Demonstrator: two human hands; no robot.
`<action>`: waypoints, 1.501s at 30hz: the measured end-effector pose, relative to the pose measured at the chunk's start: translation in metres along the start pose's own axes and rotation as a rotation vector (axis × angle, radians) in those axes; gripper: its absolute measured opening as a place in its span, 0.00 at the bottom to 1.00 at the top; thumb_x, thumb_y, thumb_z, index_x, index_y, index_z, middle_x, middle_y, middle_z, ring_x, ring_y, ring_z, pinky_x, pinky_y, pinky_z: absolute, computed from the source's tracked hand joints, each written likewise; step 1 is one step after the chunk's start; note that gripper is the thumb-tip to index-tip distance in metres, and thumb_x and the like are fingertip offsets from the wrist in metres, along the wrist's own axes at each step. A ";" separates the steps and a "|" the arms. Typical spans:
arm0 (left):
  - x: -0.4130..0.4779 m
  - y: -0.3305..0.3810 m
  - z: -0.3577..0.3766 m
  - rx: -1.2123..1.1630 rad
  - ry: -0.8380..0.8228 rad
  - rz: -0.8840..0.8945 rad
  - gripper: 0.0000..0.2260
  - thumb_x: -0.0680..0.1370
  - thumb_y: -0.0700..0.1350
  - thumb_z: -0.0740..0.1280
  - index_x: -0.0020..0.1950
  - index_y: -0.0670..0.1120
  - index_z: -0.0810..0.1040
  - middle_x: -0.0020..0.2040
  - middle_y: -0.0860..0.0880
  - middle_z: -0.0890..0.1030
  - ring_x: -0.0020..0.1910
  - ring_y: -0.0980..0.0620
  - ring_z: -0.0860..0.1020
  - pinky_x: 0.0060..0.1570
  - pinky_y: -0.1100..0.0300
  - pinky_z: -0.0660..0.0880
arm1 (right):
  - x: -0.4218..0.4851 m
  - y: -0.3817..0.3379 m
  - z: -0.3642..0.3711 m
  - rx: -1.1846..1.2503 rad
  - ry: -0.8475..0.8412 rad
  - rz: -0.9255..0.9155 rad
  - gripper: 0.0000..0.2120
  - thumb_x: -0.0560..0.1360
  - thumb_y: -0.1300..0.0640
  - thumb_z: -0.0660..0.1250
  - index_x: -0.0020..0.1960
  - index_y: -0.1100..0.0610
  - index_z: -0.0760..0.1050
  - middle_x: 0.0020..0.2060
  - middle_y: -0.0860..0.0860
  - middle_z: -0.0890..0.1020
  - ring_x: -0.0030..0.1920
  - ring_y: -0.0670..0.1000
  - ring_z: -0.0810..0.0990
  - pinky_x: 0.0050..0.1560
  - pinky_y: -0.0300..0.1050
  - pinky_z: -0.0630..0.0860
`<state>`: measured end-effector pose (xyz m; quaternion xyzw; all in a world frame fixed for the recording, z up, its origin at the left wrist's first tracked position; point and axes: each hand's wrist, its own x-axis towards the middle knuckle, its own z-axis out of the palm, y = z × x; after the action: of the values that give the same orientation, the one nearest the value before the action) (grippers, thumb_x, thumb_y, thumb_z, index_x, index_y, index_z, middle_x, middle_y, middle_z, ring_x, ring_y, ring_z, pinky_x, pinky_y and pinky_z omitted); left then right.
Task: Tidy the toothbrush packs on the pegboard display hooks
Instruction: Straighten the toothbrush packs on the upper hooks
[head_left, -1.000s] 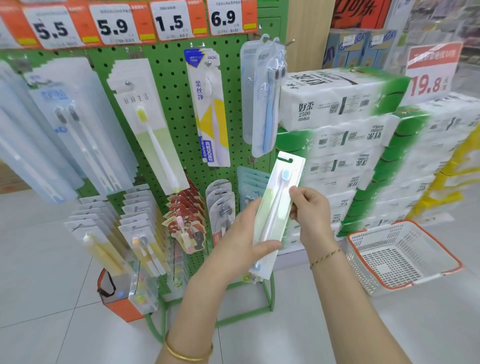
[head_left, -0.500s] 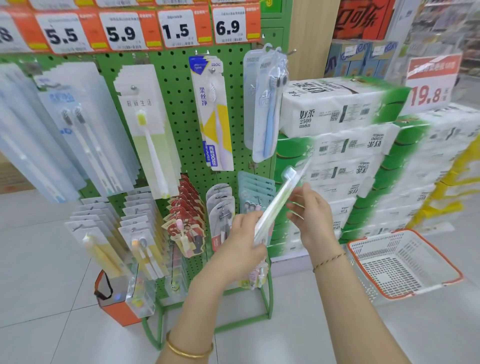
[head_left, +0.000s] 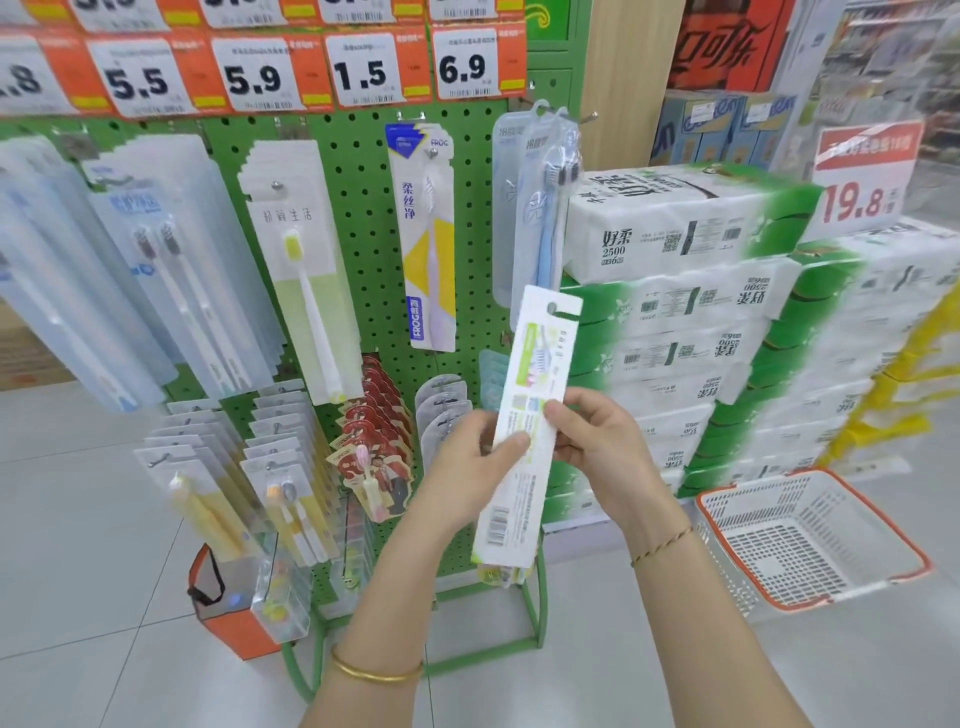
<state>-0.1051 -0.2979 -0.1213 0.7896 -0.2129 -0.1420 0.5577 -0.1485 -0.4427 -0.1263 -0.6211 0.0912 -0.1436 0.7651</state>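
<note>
Both hands hold one long white-and-green toothbrush pack (head_left: 524, 441) upright in front of the green pegboard (head_left: 363, 208), its printed back with a barcode facing me. My left hand (head_left: 467, 457) pinches its left edge with the thumb across the card. My right hand (head_left: 597, 441) grips the right edge. Other toothbrush packs hang on hooks: a yellow-brush pack (head_left: 301, 260), a FROG pack (head_left: 423, 234), and a clear twin pack (head_left: 540, 208) at the top right. Smaller packs (head_left: 291, 467) hang in rows lower down.
Price tags (head_left: 363, 67) run along the pegboard's top. Stacked white-and-green tissue bundles (head_left: 701, 312) stand to the right. A white basket with an orange rim (head_left: 810, 540) sits on the tiled floor at right, an orange box (head_left: 228, 608) at the rack's foot.
The pack has been turned over: its front with the brush showed a second ago, then its edge, now its printed back faces me. Both hands stayed on it.
</note>
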 end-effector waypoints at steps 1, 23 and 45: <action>0.004 0.003 -0.001 -0.025 0.046 0.028 0.13 0.79 0.48 0.64 0.62 0.45 0.73 0.55 0.52 0.79 0.53 0.54 0.79 0.49 0.58 0.77 | -0.001 -0.001 0.001 -0.015 -0.041 -0.003 0.04 0.77 0.64 0.64 0.49 0.63 0.77 0.37 0.55 0.84 0.34 0.50 0.82 0.35 0.41 0.78; -0.002 0.054 -0.097 -0.849 0.270 0.232 0.07 0.81 0.41 0.58 0.55 0.45 0.74 0.39 0.50 0.81 0.44 0.51 0.78 0.46 0.58 0.73 | 0.013 -0.015 0.096 -0.251 -0.538 -0.036 0.23 0.63 0.50 0.75 0.56 0.54 0.74 0.48 0.53 0.82 0.51 0.55 0.82 0.56 0.55 0.78; 0.020 0.033 -0.173 0.012 0.612 0.298 0.12 0.77 0.39 0.67 0.58 0.50 0.71 0.55 0.52 0.75 0.52 0.64 0.74 0.46 0.77 0.69 | 0.058 -0.021 0.222 -0.890 0.319 -0.358 0.23 0.71 0.38 0.65 0.47 0.56 0.61 0.43 0.53 0.73 0.40 0.59 0.77 0.38 0.53 0.75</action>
<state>-0.0138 -0.1758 -0.0314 0.7592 -0.1494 0.1858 0.6057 -0.0260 -0.2608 -0.0563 -0.8634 0.1515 -0.3127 0.3659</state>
